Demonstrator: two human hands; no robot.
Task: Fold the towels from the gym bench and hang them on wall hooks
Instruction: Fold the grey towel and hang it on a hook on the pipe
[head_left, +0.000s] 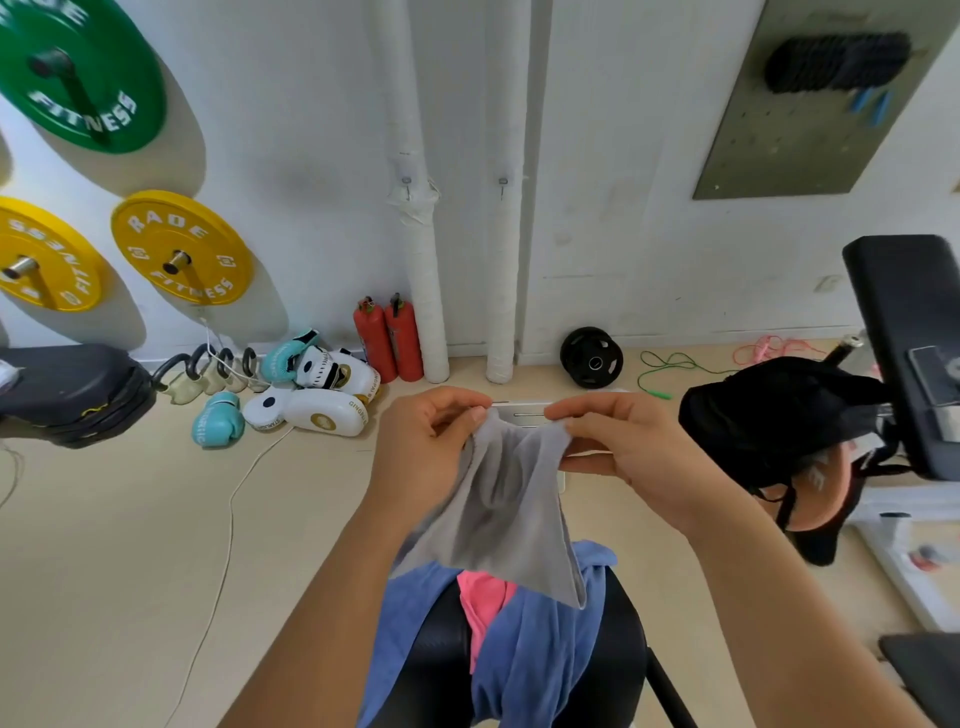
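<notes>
Grey towel (501, 499) between both hands

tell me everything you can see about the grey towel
The grey towel is a thin, soft-looking plain cloth with no pattern. It hangs unfolded in the air, its top edge bunched and pinched between the left hand and the right hand, which hold it close together. The cloth drapes down in loose folds, widening toward the bottom. Its lower edge hangs in front of a blue towel and a pink towel lying on the black bench; whether it touches them is unclear.
</notes>
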